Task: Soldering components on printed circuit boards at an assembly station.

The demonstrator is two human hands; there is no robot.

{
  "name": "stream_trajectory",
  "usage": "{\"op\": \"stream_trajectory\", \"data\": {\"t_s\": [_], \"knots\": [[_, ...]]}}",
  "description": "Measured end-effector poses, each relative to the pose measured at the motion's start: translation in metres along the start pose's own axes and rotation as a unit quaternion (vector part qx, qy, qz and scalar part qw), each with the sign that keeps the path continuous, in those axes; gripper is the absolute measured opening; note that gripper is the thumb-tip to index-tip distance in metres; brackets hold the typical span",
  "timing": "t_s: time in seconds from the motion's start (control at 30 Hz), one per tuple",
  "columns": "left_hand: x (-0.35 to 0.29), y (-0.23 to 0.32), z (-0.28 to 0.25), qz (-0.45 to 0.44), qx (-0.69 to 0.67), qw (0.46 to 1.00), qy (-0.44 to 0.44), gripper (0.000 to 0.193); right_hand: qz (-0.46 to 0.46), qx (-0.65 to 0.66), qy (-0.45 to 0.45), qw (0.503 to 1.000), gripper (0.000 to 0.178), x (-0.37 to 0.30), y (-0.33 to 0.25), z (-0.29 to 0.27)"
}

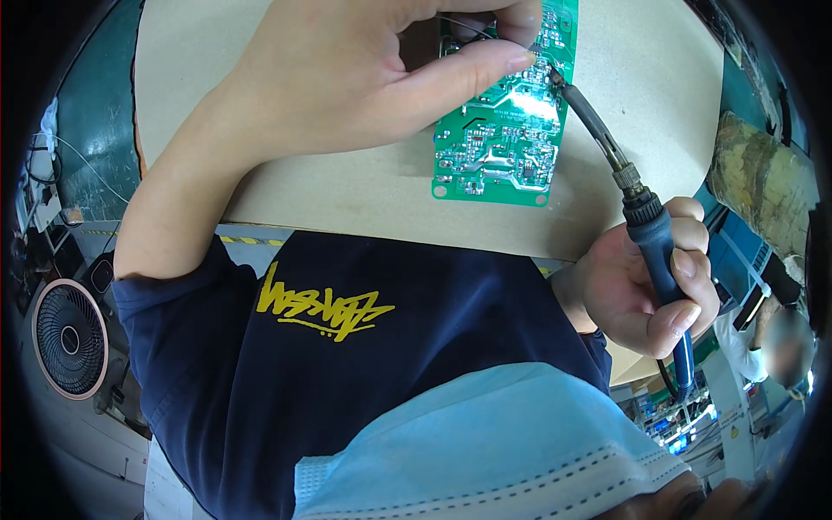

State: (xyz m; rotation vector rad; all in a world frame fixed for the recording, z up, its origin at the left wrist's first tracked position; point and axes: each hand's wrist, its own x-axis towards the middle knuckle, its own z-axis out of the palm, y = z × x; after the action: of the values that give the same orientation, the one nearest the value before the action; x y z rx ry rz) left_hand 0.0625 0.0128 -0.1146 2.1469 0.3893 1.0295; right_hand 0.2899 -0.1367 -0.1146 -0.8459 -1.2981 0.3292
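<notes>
A green circuit board (498, 186), dotted with small components and shiny solder joints, lies on the beige work surface. My left hand (355, 82) reaches over the board's left side, its thumb and fingers pinched around a thin solder wire (468, 27). Part of the board is hidden beneath that hand. In my right hand (620, 286) is a soldering iron (652, 232), held by its dark blue handle like a pen. The iron's dark tip meets the board's right side, close to my left thumb; whether it touches a joint cannot be made out.
The beige board (347, 195) covers most of the bench, with a green mat (95, 113) at the left. A round fan (69, 338) stands lower left. At the right are a brownish wrapped bundle (763, 178), a blue case (738, 247) and another person (737, 347).
</notes>
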Motion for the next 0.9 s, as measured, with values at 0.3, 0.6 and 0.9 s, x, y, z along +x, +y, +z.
{"op": "stream_trajectory", "data": {"t_s": [0.3,0.6,0.9], "knots": [[0.0024,0.0035,0.0012,-0.006,-0.005,1.0,0.004,0.009,-0.02,-0.024,-0.067,0.997,0.037,0.0032,0.0012,-0.0095],[0.0018,-0.0005,0.0016,0.022,0.014,1.0,0.003,0.01,-0.021,-0.023,-0.058,0.998,0.035,0.0027,0.0007,-0.0082],[0.0038,0.0035,-0.001,0.01,0.021,1.0,-0.005,0.01,-0.023,-0.016,-0.061,0.998,0.036,0.0025,0.002,-0.0092]]}}
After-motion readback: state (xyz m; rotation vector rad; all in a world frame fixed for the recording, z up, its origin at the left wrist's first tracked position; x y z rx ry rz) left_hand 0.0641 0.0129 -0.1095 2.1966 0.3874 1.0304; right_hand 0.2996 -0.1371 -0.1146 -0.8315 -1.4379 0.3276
